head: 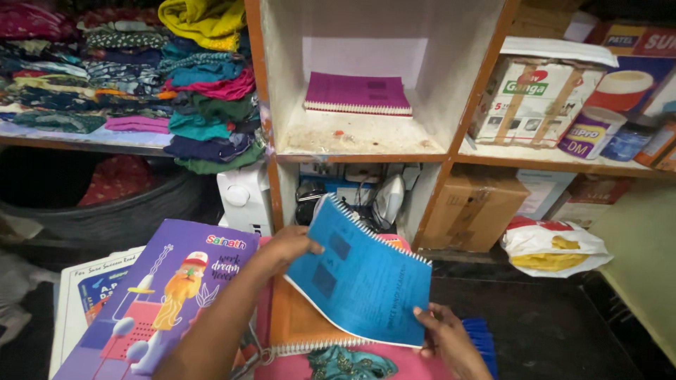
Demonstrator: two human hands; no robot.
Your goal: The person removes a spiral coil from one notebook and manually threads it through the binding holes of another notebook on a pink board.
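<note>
A blue spiral-bound notebook [362, 278] is tilted up in front of me. My left hand [290, 246] grips its upper left edge and my right hand [448, 338] holds its lower right corner. Under it lies an orange spiral notebook [299, 325] on a pink one [415, 366]. To the left lies a purple notebook [172, 281] with a cartoon figure on the cover. A magenta spiral notebook [358, 93] rests flat in the open white shelf compartment [352, 137] above.
Folded clothes [134, 70] are stacked on the left shelf. Cardboard boxes [535, 95] and jars [590, 130] fill the right shelves. An iron [389, 199] and cables sit in the lower compartment. A white plastic bag [553, 246] lies on the dark floor at right.
</note>
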